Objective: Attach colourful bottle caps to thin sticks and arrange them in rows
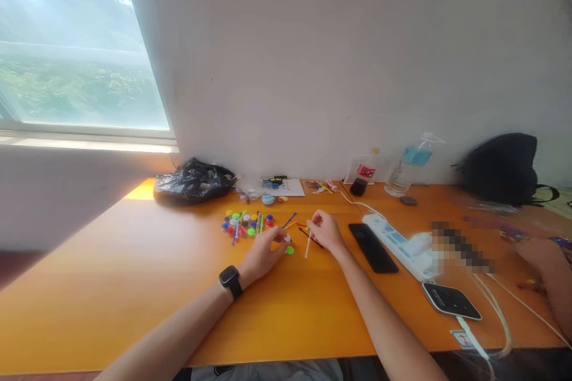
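My left hand (264,251), with a black watch on its wrist, has its fingers closed around a small white round piece (287,239). Just below those fingertips lies a bright green round piece (290,250) on the table. A thin white plastic stick (308,246) hangs down from the pinched fingers of my right hand (326,230). Between the hands and behind them are a purple stick (290,219) and a dark stick (316,240), partly hidden by the right hand. Left of my left hand, several coloured round caps (235,219) sit together with more sticks across them.
A black plastic bag (192,181) lies at the back left. On the right are a black phone (373,247), a white power strip (395,244), a device on a cable (451,300), bottles (397,180) and a black backpack (503,169). Another person's arm (547,271) rests at the far right.
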The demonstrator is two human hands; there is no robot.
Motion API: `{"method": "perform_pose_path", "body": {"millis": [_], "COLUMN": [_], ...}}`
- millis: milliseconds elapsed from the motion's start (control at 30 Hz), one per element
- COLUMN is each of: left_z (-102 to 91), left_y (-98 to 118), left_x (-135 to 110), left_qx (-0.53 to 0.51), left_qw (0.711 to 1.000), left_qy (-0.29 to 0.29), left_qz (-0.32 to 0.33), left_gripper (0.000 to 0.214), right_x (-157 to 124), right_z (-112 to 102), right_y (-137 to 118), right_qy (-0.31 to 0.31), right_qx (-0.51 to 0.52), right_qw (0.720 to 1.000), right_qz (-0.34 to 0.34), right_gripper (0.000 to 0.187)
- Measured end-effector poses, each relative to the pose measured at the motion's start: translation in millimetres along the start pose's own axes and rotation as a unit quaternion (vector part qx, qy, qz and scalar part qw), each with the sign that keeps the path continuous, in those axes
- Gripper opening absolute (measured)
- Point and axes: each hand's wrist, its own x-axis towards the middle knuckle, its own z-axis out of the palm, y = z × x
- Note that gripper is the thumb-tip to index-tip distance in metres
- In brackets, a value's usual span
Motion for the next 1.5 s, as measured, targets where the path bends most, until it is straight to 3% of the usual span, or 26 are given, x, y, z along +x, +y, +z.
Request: {"method": "perform_pose_path", "body": {"millis": [133,267,367,433,533,633,867,1100,1267,1500], "left_z": [0.7,-1.4,-2.6,-2.7,-2.4,-1.9,1.0,1.9,-1.5,-0.9], "left_y": [-3.5,5.4,13.7,16.4,15.1,11.9,12.2,5.2,6.6,7.0], "left_x": [2.2,1.9,-0.7,-2.0,-2.2,-1.4,-2.0,-3.8,-0.5,-0.6], "left_qx": [0.029,0.070,0.078,0.087,0.102,0.110,0.169,0.180,0.205,0.286], "left_qw": [0.999,0.996,0.987,0.980,0.976,0.975,0.966,0.966,0.961,0.927], "left_qy": [-0.031,-0.033,-0.076,-0.109,-0.116,-0.108,-0.112,-0.101,-0.107,-0.176], "left_qz": [-0.005,0.050,0.117,0.145,0.157,0.160,0.163,0.157,0.150,0.164], "left_gripper": [0.013,0.015,0.034,0.033,0.028,0.033,0.026,0.044,0.047,0.053], "right_x": [3.0,-4.5,-12.5,-17.0,-20.0,-16.3,2.8,3.1,8.7,7.1], "right_z": [-1.5,1.7,9.0,14.8,19.3,16.0,3.3,1.0,-2.6,1.1], "right_y": [2.8,-2.2,-0.4,3.6,10.5,16.2,26.9,25.3,30.8,27.2], "right_qy": [0.021,0.040,-0.014,-0.078,-0.157,-0.173,-0.118,-0.121,-0.133,-0.104], "right_qx": [-0.087,-0.223,-0.269,-0.295,-0.328,-0.328,-0.245,-0.220,-0.212,-0.234], "right_qw": [0.993,0.961,0.947,0.939,0.922,0.918,0.941,0.943,0.942,0.942], "right_qz": [-0.078,-0.157,-0.174,-0.159,-0.131,-0.140,-0.203,-0.216,-0.223,-0.217], "right_gripper": [0.019,0.018,0.035,0.043,0.045,0.044,0.026,0.013,0.028,0.016]}}
